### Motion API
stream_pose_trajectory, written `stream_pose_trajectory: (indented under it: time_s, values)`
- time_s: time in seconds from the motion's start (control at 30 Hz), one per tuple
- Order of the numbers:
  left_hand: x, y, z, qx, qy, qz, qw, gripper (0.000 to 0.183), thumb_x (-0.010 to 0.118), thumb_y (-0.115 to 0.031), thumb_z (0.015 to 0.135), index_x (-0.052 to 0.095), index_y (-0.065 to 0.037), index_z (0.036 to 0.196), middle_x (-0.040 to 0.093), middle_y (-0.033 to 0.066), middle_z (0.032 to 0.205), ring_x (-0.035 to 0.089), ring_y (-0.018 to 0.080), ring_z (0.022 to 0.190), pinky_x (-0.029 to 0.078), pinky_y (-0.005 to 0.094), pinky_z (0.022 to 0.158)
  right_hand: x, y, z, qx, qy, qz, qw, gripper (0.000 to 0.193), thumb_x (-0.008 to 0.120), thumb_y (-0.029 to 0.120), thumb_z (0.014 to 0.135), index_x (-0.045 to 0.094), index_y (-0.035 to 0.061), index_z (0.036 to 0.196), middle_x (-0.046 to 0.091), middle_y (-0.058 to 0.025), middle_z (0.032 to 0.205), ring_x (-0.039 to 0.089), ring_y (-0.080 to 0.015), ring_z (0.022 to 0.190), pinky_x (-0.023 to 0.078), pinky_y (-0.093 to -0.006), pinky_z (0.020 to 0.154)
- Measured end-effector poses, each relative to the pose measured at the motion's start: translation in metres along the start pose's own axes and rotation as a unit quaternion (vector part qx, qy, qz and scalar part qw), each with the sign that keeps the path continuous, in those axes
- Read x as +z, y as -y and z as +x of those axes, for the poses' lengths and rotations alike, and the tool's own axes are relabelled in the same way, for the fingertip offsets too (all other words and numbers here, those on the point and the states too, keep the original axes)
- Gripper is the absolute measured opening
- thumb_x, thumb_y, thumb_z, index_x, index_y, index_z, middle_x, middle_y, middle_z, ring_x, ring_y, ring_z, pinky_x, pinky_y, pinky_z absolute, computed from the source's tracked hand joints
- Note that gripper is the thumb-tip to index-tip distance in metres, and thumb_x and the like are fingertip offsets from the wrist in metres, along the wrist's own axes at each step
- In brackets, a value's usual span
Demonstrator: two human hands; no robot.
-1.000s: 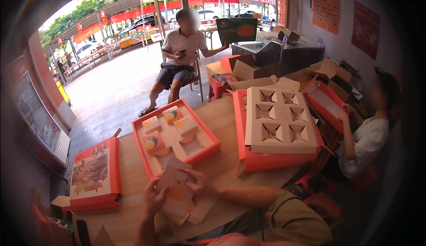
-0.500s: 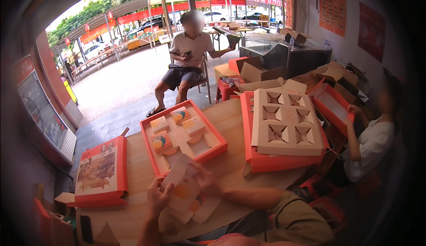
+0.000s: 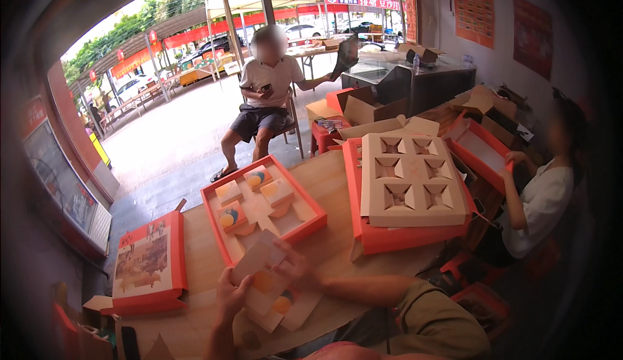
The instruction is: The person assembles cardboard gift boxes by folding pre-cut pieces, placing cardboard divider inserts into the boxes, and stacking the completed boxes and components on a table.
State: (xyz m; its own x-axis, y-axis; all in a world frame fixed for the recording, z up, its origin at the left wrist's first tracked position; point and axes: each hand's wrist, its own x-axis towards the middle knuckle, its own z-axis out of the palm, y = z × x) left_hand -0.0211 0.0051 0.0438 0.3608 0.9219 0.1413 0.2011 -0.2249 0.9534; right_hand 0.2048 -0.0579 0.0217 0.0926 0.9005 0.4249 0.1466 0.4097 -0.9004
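Between my hands is a small flat carton (image 3: 257, 300), pale with a yellow-orange print, held above the table's near edge. My left hand (image 3: 231, 291) pinches its left edge, the thumb lying on top. On its right side, the fingers of my right hand (image 3: 297, 270) are closed at the carton's upper part. Another pale printed carton (image 3: 302, 309) lies partly hidden underneath. Just beyond my hands stands an open red box tray (image 3: 314, 223), where several small printed cartons (image 3: 277, 191) sit in the card insert and other places are unfilled.
A red-edged box lid (image 3: 146, 262) lies at left, a dark phone (image 3: 130, 342) near it. At right, a brown six-hole insert (image 3: 415, 178) tops stacked red boxes. A person (image 3: 269, 81) sits opposite with a dark fan. Another person (image 3: 538, 204) at right holds a red box (image 3: 480, 146).
My view has shifted slightly. My hands have tilted the flat carton a little, still gripping it. The seated person's fan has swung upright.
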Motion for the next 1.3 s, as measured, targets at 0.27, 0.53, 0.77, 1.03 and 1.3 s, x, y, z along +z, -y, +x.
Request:
stream_pose_trajectory:
  time_s: [0.27,0.53,0.77,1.03,1.3]
  values:
    - [-0.002,-0.02,-0.003,0.018,-0.037,0.13,0.991,0.04,0.078,-0.021,0.089,0.066,0.003,0.118,0.074,0.0167,0.098,0.073,0.0236,0.087,0.058,0.0365,0.076,0.003,-0.025,0.0,-0.072,0.012,-0.036,0.997,0.057,0.061,0.008,0.098,0.046,0.0096,0.153,0.063,-0.016,0.135,0.064,-0.0177,0.114,0.053,-0.0311,0.096]
    - [-0.002,-0.009,-0.002,0.043,-0.065,0.148,0.986,0.04,0.081,-0.024,0.086,0.068,0.003,0.113,0.074,0.0163,0.092,0.072,0.0223,0.081,0.057,0.0363,0.073,0.005,-0.006,-0.002,0.098,0.066,0.168,0.979,0.051,0.057,-0.003,0.096,0.052,-0.001,0.147,0.065,-0.0149,0.135,0.063,-0.0175,0.12,0.049,-0.0287,0.103]
    - [-0.003,-0.003,-0.003,0.035,-0.061,0.12,0.99,0.038,0.079,-0.026,0.088,0.069,0.002,0.111,0.074,0.0177,0.092,0.073,0.0226,0.081,0.058,0.0359,0.073,0.003,-0.026,-0.002,0.038,0.067,0.085,0.993,0.053,0.057,-0.002,0.096,0.052,0.0011,0.148,0.065,-0.0182,0.136,0.059,-0.0193,0.126,0.047,-0.0317,0.106]
    - [0.0,-0.009,-0.003,0.053,-0.121,0.188,0.973,0.04,0.076,-0.03,0.09,0.068,0.001,0.114,0.074,0.0183,0.077,0.075,0.0256,0.07,0.058,0.0378,0.063,0.003,-0.021,-0.002,0.006,0.051,0.015,0.999,0.053,0.058,-0.001,0.096,0.052,0.0024,0.148,0.067,-0.0206,0.131,0.062,-0.022,0.122,0.049,-0.0325,0.103]
    - [0.002,-0.003,-0.002,0.023,-0.127,0.137,0.982,0.036,0.073,-0.03,0.092,0.069,-0.002,0.114,0.074,0.0196,0.075,0.075,0.0253,0.067,0.057,0.0388,0.06,0.003,-0.015,-0.002,0.033,0.058,0.068,0.995,0.051,0.058,0.003,0.097,0.052,0.0014,0.147,0.066,-0.0197,0.129,0.063,-0.0219,0.121,0.051,-0.0334,0.1]
